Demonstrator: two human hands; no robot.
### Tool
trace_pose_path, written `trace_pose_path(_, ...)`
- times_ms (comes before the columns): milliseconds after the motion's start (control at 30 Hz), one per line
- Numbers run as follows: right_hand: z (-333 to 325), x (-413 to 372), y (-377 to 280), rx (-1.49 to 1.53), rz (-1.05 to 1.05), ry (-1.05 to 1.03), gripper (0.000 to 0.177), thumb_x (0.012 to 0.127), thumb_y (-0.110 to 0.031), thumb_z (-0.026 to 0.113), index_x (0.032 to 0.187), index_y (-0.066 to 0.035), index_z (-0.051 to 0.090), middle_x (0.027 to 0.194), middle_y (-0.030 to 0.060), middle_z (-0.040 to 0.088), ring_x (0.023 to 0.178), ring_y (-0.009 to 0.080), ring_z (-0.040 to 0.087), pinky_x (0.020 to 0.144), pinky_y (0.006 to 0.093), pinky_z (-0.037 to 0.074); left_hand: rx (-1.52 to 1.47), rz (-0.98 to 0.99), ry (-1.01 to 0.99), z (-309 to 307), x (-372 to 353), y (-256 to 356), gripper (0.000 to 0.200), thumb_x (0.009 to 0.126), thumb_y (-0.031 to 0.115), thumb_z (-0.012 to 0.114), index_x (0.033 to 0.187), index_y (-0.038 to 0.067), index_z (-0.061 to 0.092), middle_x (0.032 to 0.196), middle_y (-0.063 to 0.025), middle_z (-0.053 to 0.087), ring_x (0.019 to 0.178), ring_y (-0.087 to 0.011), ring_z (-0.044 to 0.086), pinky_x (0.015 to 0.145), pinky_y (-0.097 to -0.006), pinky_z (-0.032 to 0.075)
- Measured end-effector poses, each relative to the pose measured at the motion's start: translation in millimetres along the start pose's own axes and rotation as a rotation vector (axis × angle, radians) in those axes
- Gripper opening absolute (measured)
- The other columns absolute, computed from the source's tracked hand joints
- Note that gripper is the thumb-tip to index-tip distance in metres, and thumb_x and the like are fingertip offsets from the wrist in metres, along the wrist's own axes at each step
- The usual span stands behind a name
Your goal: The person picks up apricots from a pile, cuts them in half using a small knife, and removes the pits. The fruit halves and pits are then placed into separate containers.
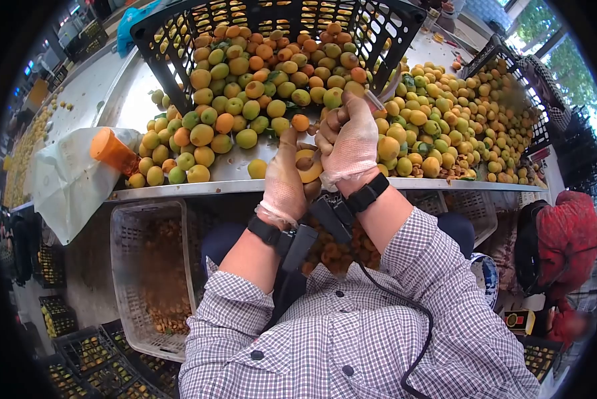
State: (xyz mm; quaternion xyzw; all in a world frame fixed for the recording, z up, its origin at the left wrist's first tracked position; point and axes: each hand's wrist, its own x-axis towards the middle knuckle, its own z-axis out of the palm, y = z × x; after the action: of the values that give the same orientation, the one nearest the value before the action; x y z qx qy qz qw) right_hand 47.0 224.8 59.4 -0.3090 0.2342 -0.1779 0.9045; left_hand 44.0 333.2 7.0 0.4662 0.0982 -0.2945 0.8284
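Both hands wear thin whitish gloves and meet at the table's front edge. My left hand (284, 174) is closed around a cut-open apricot (308, 174), whose yellow flesh and brown centre show between the hands. My right hand (353, 143) is closed beside it, thumb upward, with a slim pale tool (374, 100) sticking out past the thumb. The tool's kind and its other end I cannot make out. Behind the hands, a pile of whole apricots (235, 106), yellow, green and orange, spills from a tipped black crate (172, 73).
More apricots (445, 126) cover the metal table (129, 195) on the right. An orange cup-like object (109, 147) lies on a white plastic bag (65, 179) at left. Below are a white basket (122, 266) with brownish pieces and apricot halves (342, 253) near my lap.
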Motion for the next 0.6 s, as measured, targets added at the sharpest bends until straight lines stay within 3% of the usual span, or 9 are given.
trace_pose_path(133, 4.5, -6.4, 5.8, -0.260, -0.174, -0.037, 0.031, 0.095, -0.025, 0.056, 0.071, -0.012, 0.043, 0.053, 0.0007, 0.039, 0.036, 0.0124, 0.031, 0.034, 0.0274, 0.023, 0.158, 0.031, -0.057, -0.7, 0.0, -1.0, 0.049, 0.095, 0.061, 0.051, 0.106, 0.014, 0.057, 0.084, -0.0005, 0.059, 0.065, -0.0120, 0.060, 0.045, -0.0229, 0.041)
trace_pose_path(233, 8.1, -14.5, 6.5, -0.273, -0.217, -0.171, 0.031, 0.097, -0.019, 0.055, 0.068, -0.009, 0.048, 0.050, 0.0018, 0.042, 0.034, 0.0133, 0.034, 0.032, 0.0278, 0.025, 0.045, 0.042, 0.042, 5.2, -3.1, -3.2, 0.050, 0.095, 0.060, 0.049, 0.098, 0.012, 0.059, 0.073, -0.0005, 0.060, 0.053, -0.0108, 0.053, 0.043, -0.0240, 0.034)
trace_pose_path(333, 8.1, -17.1, 6.0, -0.283, -0.179, -0.252, 0.032, 0.097, -0.018, 0.055, 0.067, -0.009, 0.047, 0.050, 0.0020, 0.043, 0.034, 0.0131, 0.035, 0.033, 0.0273, 0.026, -0.036, 0.097, -0.077, 0.5, 1.4, -3.0, 0.044, 0.097, 0.055, 0.049, 0.104, 0.013, 0.058, 0.081, -0.0006, 0.064, 0.064, -0.0131, 0.061, 0.047, -0.0255, 0.042)
trace_pose_path(400, 9.1, -21.3, 7.0, -0.340, -0.206, -0.284, 0.032, 0.097, -0.018, 0.055, 0.067, -0.009, 0.048, 0.050, 0.0017, 0.044, 0.035, 0.0126, 0.036, 0.035, 0.0270, 0.027, -0.163, -0.006, -0.099, 2.3, -2.8, 0.7, 0.037, 0.099, 0.049, 0.048, 0.112, 0.015, 0.058, 0.091, -0.0008, 0.066, 0.078, -0.0159, 0.067, 0.056, -0.0293, 0.051)
trace_pose_path(500, 8.3, -24.6, 7.8, -0.432, -0.205, -0.333, 0.033, 0.097, -0.017, 0.055, 0.065, -0.008, 0.049, 0.051, 0.0010, 0.046, 0.037, 0.0115, 0.037, 0.037, 0.0264, 0.029, -0.093, 0.020, -0.243, -10.3, 2.1, -2.9, 0.035, 0.101, 0.045, 0.046, 0.120, 0.018, 0.056, 0.097, -0.0017, 0.067, 0.086, -0.0185, 0.069, 0.066, -0.0321, 0.056)
trace_pose_path(600, 9.4, -27.9, 9.9, -0.471, -0.185, -0.372, 0.035, 0.096, -0.016, 0.055, 0.063, -0.008, 0.051, 0.053, 0.0000, 0.047, 0.039, 0.0100, 0.039, 0.039, 0.0262, 0.029, -0.158, -0.037, -0.372, -15.8, 5.5, -5.8, 0.034, 0.100, 0.046, 0.048, 0.116, 0.018, 0.058, 0.097, -0.0010, 0.068, 0.089, -0.0188, 0.069, 0.068, -0.0324, 0.056)
